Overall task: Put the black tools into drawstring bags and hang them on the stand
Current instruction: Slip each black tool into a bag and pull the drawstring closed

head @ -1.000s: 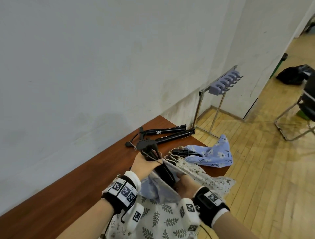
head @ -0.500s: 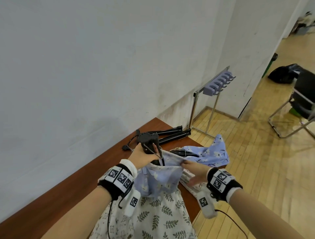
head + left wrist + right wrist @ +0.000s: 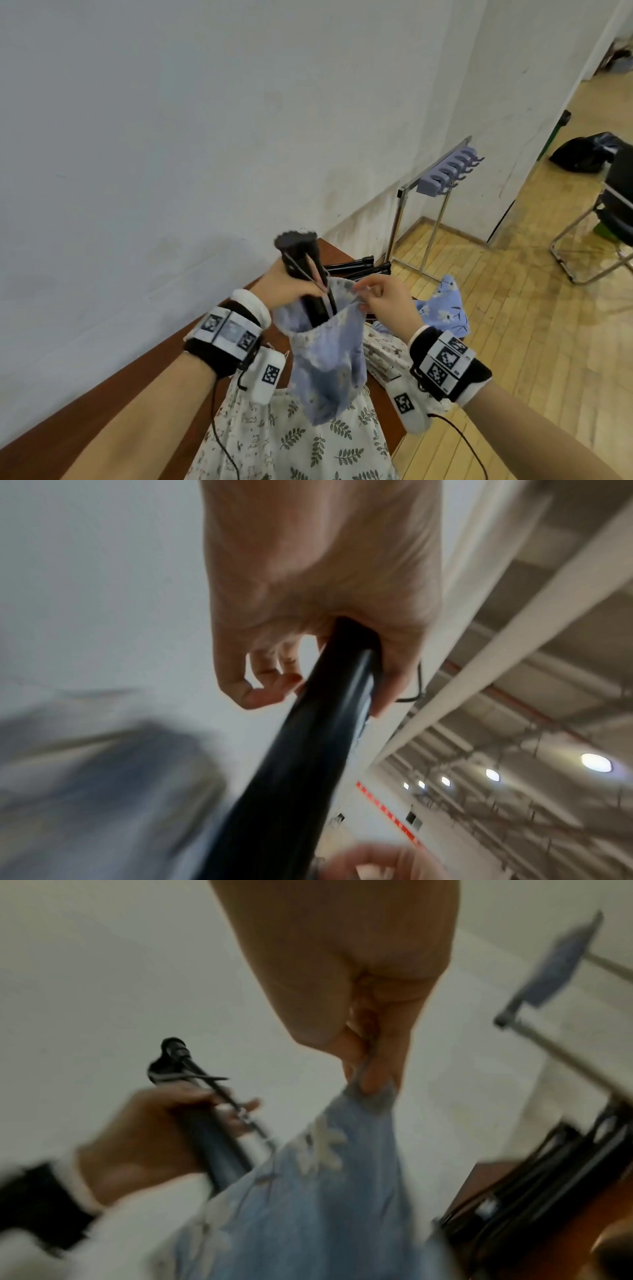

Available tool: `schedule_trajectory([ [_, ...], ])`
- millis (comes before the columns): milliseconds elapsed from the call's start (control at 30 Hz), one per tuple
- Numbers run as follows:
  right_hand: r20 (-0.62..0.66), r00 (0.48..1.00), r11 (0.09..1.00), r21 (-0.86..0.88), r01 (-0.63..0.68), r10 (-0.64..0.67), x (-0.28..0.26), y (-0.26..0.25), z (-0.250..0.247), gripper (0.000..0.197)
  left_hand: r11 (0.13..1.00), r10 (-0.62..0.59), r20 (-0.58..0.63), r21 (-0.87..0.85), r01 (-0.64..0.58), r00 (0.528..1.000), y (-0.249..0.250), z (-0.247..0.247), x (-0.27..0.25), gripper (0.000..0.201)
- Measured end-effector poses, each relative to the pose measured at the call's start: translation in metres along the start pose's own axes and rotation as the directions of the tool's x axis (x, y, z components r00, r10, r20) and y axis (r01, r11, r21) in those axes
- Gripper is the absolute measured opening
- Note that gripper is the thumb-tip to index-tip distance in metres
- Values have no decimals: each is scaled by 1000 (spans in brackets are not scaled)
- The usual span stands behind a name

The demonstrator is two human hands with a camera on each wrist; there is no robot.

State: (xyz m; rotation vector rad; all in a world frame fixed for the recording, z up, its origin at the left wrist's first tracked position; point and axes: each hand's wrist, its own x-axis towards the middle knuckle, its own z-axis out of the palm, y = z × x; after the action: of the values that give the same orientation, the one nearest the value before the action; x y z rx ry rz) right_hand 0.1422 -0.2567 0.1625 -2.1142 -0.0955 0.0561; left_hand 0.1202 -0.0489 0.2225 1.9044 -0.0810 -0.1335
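Observation:
My left hand (image 3: 291,287) grips a black tool (image 3: 301,260) upright, its lower end sunk in the mouth of a blue flowered drawstring bag (image 3: 325,359). In the left wrist view the black tool (image 3: 308,750) runs down from my curled fingers (image 3: 260,693). My right hand (image 3: 383,298) pinches the bag's rim and holds the bag up in the air above the table; the right wrist view shows that pinch on the blue bag (image 3: 325,1191). Two more black tools (image 3: 356,269) lie at the table's far end. The metal stand (image 3: 428,219) with purple hooks (image 3: 448,169) stands on the floor beyond.
The brown table (image 3: 102,404) runs along a white wall. A leaf-print bag (image 3: 291,442) lies below my hands, another blue flowered bag (image 3: 442,308) at the far right corner. A folding chair (image 3: 609,219) and a black bag (image 3: 582,154) are on the wooden floor.
Both hands have risen from the table with the blue bag and the black tool. My right hand went from holding the bag low to pinching its rim up high.

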Motion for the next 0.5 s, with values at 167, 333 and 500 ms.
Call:
schedule_trajectory([
  [167,13,999,956,-288,51,-50,6,3,-33,39,995,51,-132,-83,-62,990,24,-34,1,21],
  [333,263,953,907,-347,240,-152,-2,-17,-9,43,995,1,5,-100,0,1000,17,-15,2,32],
  [500,71,972,903,-358,235,-225,6,-30,-1,44,1000,22,-38,-11,-23,999,14,-3,-9,32],
])
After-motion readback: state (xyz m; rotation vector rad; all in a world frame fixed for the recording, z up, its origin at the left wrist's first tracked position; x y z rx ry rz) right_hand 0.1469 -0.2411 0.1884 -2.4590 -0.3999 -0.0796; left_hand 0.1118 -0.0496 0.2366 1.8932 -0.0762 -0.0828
